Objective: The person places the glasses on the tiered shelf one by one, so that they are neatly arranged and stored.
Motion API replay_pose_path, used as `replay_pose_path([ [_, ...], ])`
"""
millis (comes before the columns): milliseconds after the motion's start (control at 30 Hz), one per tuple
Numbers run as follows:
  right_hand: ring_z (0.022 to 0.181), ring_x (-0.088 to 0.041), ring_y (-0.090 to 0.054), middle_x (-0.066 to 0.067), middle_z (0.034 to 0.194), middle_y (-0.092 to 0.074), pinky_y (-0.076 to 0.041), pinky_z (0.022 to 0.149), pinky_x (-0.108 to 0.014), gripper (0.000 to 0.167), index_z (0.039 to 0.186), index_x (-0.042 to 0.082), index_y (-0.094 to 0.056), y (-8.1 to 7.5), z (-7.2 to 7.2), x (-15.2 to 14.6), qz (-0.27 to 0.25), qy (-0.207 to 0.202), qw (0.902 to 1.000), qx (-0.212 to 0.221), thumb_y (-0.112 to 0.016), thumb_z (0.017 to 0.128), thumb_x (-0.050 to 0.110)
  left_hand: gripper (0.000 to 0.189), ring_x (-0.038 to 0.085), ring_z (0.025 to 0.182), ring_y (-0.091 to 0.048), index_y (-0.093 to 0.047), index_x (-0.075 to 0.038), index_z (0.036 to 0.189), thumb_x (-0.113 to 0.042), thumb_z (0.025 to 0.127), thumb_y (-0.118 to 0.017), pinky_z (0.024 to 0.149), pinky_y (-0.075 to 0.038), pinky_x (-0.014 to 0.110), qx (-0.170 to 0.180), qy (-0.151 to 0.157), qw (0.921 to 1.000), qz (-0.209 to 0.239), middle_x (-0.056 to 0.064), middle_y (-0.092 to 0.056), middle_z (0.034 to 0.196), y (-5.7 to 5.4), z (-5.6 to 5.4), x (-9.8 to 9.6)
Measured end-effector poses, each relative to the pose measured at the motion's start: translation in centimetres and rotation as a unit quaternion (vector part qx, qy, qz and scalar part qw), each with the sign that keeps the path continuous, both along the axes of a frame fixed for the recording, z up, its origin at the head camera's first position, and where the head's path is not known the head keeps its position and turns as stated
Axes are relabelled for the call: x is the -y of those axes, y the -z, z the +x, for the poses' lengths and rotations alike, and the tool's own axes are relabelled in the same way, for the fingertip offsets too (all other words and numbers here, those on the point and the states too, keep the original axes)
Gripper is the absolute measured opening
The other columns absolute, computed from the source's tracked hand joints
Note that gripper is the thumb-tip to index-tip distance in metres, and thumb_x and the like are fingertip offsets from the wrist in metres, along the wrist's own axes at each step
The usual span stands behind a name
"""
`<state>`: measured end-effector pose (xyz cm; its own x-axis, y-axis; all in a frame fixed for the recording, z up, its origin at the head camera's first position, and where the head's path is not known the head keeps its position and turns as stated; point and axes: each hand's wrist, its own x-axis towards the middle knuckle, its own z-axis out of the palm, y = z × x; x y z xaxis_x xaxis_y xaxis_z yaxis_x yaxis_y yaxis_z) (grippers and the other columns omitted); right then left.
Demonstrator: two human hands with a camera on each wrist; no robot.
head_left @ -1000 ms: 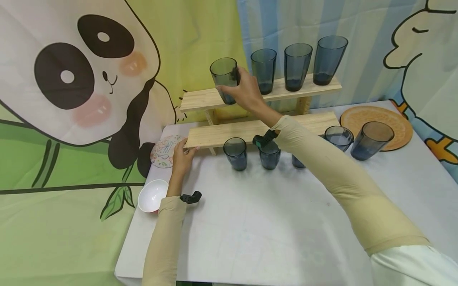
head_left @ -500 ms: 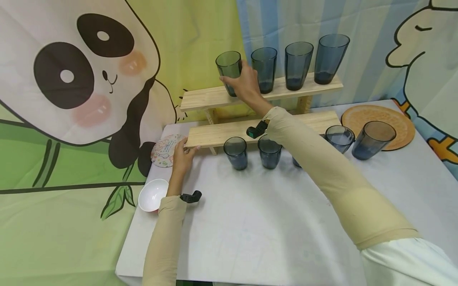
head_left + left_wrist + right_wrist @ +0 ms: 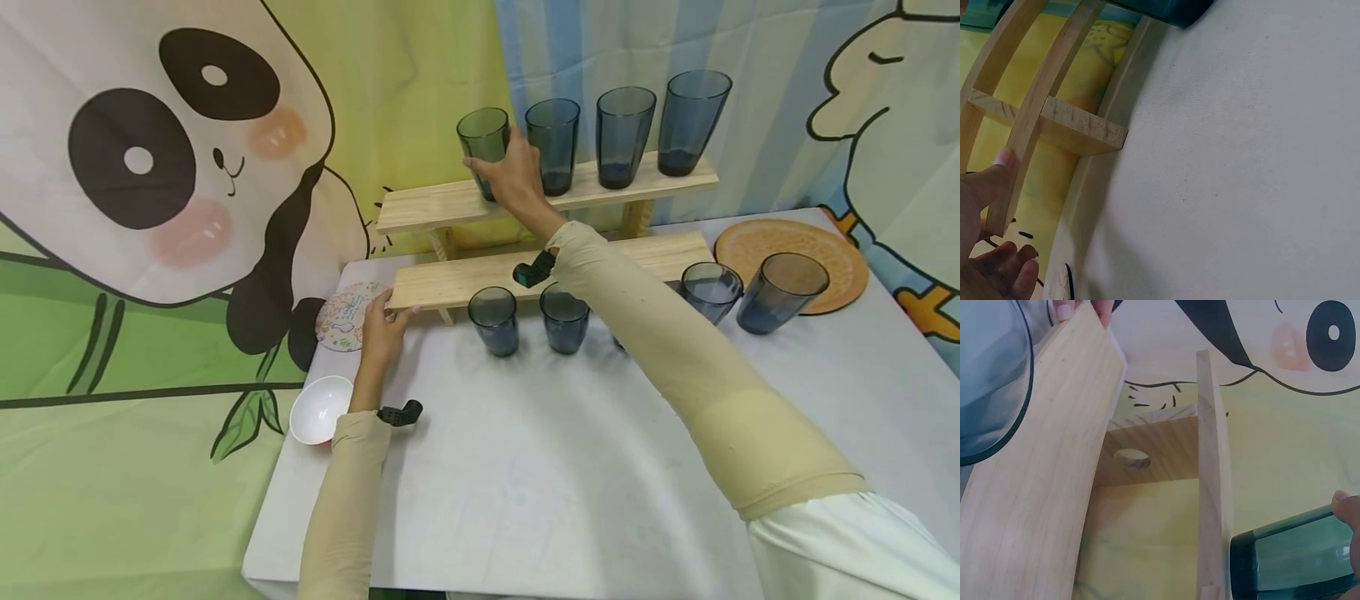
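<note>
My right hand [image 3: 517,177] grips a tall blue-grey drinking glass [image 3: 480,137], fingers and thumb around its side. The glass stands upright at the upper board [image 3: 420,208] of a two-tier wooden shelf; in the right wrist view the glass base [image 3: 1244,565] meets that board. Three similar glasses stand to its right on the same board, the nearest one [image 3: 553,150] close beside my fingers. With thumb and fingers, my left hand [image 3: 381,337] holds the left end of the lower board [image 3: 450,279]. The left wrist view shows the thumb [image 3: 1000,165] against this board.
On the white table before the shelf stand shorter glasses [image 3: 495,323], one mostly hidden behind my right sleeve. Two glasses [image 3: 780,296] stand at the right, near a round orange mat [image 3: 847,258]. A white bowl [image 3: 318,408] and a patterned disc [image 3: 347,318] lie at the left.
My right hand has carried the glass slightly right and back, from in front of the upper board to a place on it beside the others. My left hand has stayed put.
</note>
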<state>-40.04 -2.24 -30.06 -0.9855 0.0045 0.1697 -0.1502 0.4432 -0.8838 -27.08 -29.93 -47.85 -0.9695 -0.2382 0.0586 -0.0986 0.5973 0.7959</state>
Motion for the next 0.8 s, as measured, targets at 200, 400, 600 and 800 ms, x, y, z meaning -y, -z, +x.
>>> replay_pose_path([
  [200, 0.144, -0.022, -0.053, -0.010, 0.161, -0.049, -0.048, 0.116, -0.033, 0.095, 0.167, 0.010, -0.025, 0.63, -0.10, -0.13, 0.000, -0.001, 1.0000, -0.001, -0.076, 0.096, 0.047, 0.079, 0.043, 0.145, -0.046, -0.036, -0.005, 0.162, -0.038, 0.101, -0.073, 0.117, -0.046, 0.051, 0.003, 0.000, 1.0000, 0.002, 0.022, -0.037, 0.162, 0.05, -0.01, -0.01],
  [400, 0.148, -0.023, -0.048, -0.011, 0.163, -0.046, -0.045, 0.119, -0.034, 0.096, 0.168, 0.010, -0.021, 0.75, -0.08, -0.23, 0.011, -0.007, 0.9999, -0.001, -0.074, 0.098, 0.049, 0.078, 0.043, 0.144, -0.046, -0.036, -0.005, 0.162, -0.037, 0.101, -0.073, 0.116, -0.047, 0.052, 0.004, -0.001, 1.0000, 0.004, 0.022, -0.037, 0.163, -0.13, 0.11, -0.10],
  [600, 0.154, -0.024, -0.040, -0.012, 0.169, -0.037, -0.040, 0.124, -0.034, 0.103, 0.169, 0.008, -0.011, 0.73, 0.27, -0.38, 0.037, -0.020, 0.9991, 0.008, -0.072, 0.098, 0.052, 0.077, 0.043, 0.144, -0.046, -0.036, -0.004, 0.162, -0.035, 0.102, -0.073, 0.116, -0.047, 0.052, 0.004, 0.002, 1.0000, 0.003, 0.022, -0.037, 0.163, -0.14, 0.13, -0.17],
  [800, 0.157, -0.024, -0.034, -0.013, 0.173, -0.028, -0.035, 0.127, -0.033, 0.110, 0.169, 0.006, -0.002, 0.34, 0.76, -0.60, 0.056, -0.027, 0.9978, 0.022, -0.070, 0.098, 0.054, 0.077, 0.043, 0.144, -0.047, -0.037, -0.005, 0.162, -0.036, 0.102, -0.073, 0.116, -0.047, 0.052, 0.008, -0.003, 1.0000, -0.003, 0.022, -0.037, 0.162, -0.22, 0.13, -0.18],
])
